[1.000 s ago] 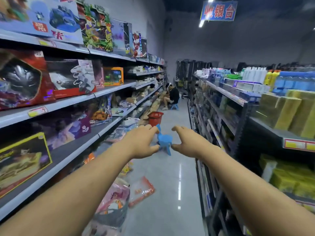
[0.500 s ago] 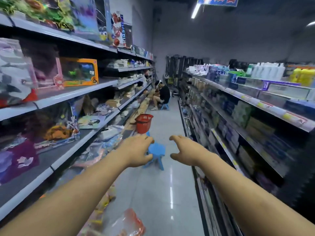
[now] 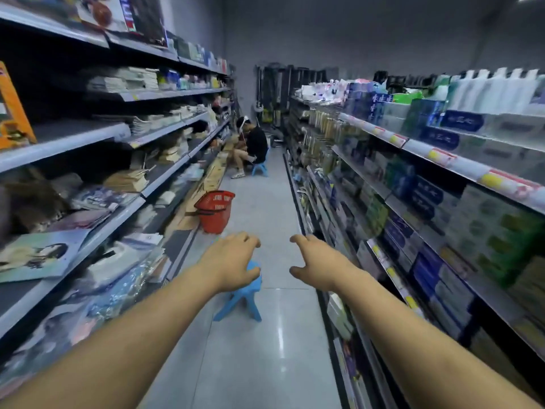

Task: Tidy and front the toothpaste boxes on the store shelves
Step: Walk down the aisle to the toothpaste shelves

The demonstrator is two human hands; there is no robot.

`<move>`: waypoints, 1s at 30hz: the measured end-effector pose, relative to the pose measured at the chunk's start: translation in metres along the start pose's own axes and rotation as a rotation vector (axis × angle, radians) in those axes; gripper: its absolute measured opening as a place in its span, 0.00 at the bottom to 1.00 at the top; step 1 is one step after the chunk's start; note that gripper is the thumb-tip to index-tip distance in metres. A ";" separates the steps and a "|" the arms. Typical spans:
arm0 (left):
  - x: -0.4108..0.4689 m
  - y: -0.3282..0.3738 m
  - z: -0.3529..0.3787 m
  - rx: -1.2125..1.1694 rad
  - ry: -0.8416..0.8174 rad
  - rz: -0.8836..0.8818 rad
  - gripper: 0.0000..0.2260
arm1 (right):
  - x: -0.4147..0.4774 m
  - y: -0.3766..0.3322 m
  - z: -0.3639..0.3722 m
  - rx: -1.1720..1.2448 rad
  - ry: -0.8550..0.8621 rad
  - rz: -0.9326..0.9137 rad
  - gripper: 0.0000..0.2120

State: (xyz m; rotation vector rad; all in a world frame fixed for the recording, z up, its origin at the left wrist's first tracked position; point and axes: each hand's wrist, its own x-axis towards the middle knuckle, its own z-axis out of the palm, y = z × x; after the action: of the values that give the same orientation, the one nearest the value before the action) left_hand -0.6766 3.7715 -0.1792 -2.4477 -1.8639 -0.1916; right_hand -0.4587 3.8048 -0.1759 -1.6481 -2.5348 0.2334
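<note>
Two hands are held out over the aisle, the left hand [image 3: 233,261] and the right hand [image 3: 317,264]; fingers [image 3: 250,240] are loosely curled and nothing is gripped. Toothpaste boxes [image 3: 424,196], too blurred to be counted, are stacked on shelves [image 3: 460,165] right of the right fingers. One blue stool [image 3: 241,299] is seen just below the left fingers, one red basket [image 3: 214,211] beyond them, and one seated person [image 3: 253,146] farther off.

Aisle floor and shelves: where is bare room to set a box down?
Bare floor lies near you, between the blue stool and the right shelves, and beyond the red basket. The left shelf has a bare stretch beside the orange box. The right shelves are packed.
</note>
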 end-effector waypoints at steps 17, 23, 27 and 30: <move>0.497 -0.187 0.116 -0.096 -0.064 0.202 0.26 | 0.463 0.184 0.044 0.095 0.051 0.234 0.34; 0.668 -0.209 0.154 -0.129 -0.208 0.396 0.29 | 0.551 0.259 0.072 0.197 0.006 0.530 0.32; 0.766 -0.199 0.185 -0.148 -0.255 0.555 0.28 | 0.592 0.308 0.090 0.234 0.027 0.696 0.32; 0.831 -0.184 0.226 -0.162 -0.278 0.656 0.26 | 0.626 0.345 0.110 0.241 0.065 0.779 0.32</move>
State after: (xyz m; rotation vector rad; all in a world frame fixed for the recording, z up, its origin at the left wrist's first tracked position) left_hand -0.6223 4.6429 -0.2968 -3.1721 -1.0353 0.0374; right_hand -0.4215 4.5074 -0.3435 -2.3794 -1.6146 0.5043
